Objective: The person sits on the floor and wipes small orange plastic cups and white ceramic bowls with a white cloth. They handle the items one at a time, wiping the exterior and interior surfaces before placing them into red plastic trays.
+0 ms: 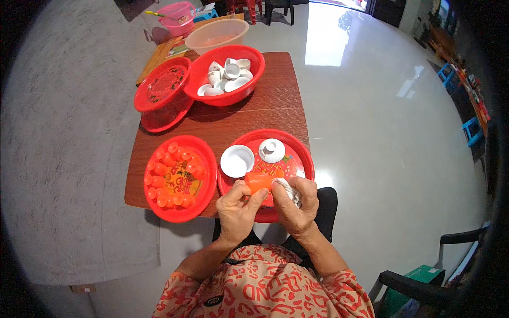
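My left hand [236, 209] is closed round a small orange cup [259, 182], tilted on its side above a round red tray [309, 172]. My right hand [297, 209] grips a bunched white cloth [289, 192] at the right end of the cup. On the tray, just beyond my hands, stand a white bowl-shaped cup [237, 160] and a white lid [271, 150] with a round knob. Left of the tray, a second round red tray [212, 164] holds several small orange cups [158, 181], grouped round its inner edge.
On the brown wooden table [265, 116], a red basin [257, 85] of white cups [232, 70] stands far off, beside a red strainer basket [164, 85]. Behind are a pale translucent basin [217, 34] and a pink basket [177, 18]. A black-armed chair [413, 286] is at lower right.
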Tool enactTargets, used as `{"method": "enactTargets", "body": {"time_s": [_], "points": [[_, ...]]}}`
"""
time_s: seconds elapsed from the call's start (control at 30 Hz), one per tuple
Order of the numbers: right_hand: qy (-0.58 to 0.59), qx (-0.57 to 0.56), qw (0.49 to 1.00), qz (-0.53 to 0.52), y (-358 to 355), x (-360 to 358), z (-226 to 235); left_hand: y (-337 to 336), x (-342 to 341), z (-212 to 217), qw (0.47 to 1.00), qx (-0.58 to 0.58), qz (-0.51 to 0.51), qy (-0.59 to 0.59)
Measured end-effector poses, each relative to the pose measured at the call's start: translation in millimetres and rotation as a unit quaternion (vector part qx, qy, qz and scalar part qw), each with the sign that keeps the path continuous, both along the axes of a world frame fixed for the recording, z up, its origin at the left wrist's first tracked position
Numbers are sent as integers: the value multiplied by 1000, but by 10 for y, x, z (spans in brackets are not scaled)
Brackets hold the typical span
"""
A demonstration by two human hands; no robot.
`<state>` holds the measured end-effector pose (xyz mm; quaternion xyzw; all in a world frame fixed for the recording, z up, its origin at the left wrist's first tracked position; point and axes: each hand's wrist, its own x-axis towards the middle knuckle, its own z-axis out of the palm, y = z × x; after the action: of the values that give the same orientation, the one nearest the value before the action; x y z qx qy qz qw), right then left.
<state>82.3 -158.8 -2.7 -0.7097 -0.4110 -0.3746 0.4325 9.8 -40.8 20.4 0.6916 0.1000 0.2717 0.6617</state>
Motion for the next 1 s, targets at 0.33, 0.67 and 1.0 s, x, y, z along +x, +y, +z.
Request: {"method": "enactTargets", "body": {"time_s": [0.33, 0.67, 1.0], "points": [[11, -43, 999, 4, -22, 27, -321, 36, 27, -52, 975, -221, -6, 32], [29, -23, 999, -1, 51, 35, -231, 83, 57, -83, 929, -367, -47, 15], [101, 44, 994, 21, 48, -145, -58, 39, 56, -166, 963, -264, -43, 37]]}}
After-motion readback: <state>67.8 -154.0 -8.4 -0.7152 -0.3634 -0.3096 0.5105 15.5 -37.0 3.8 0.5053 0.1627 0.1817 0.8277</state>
